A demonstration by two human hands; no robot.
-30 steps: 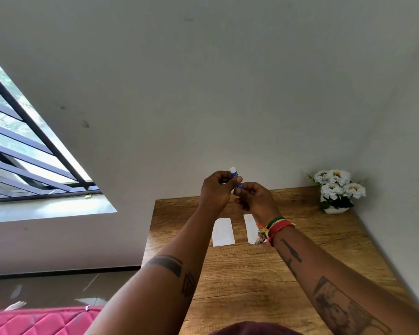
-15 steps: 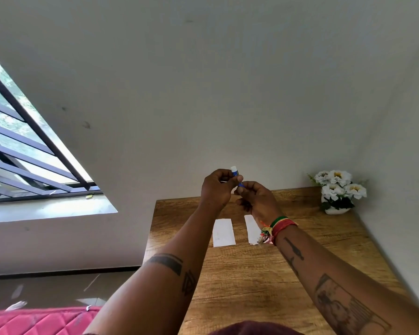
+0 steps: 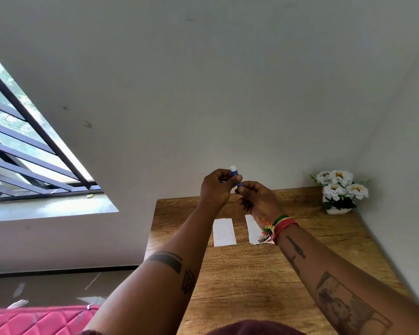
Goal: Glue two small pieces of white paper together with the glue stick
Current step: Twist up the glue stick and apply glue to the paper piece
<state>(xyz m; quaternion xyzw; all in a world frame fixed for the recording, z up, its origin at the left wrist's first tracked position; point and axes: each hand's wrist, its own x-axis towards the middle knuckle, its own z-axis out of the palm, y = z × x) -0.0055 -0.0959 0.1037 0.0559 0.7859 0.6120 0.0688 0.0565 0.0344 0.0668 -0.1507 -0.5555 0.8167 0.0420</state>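
Observation:
Both my hands hold a small blue glue stick [image 3: 235, 174] with a white end up in the air above the far part of the wooden table [image 3: 252, 281]. My left hand [image 3: 217, 187] pinches its upper part, and my right hand [image 3: 258, 199] grips its lower end. Below the hands two small white paper pieces lie flat on the table: the left piece [image 3: 223, 232] is in full view, while the right piece [image 3: 254, 229] is partly hidden by my right wrist and its bracelets.
A white pot of white flowers [image 3: 339, 192] stands in the table's far right corner against the wall. A barred window [image 3: 22, 151] is at the left. A pink quilted cushion [image 3: 34, 320] lies low at the left, beside the table's left edge.
Both hands have stayed together on the glue stick, shifting only slightly; the fingers have worked around it. The papers have not moved.

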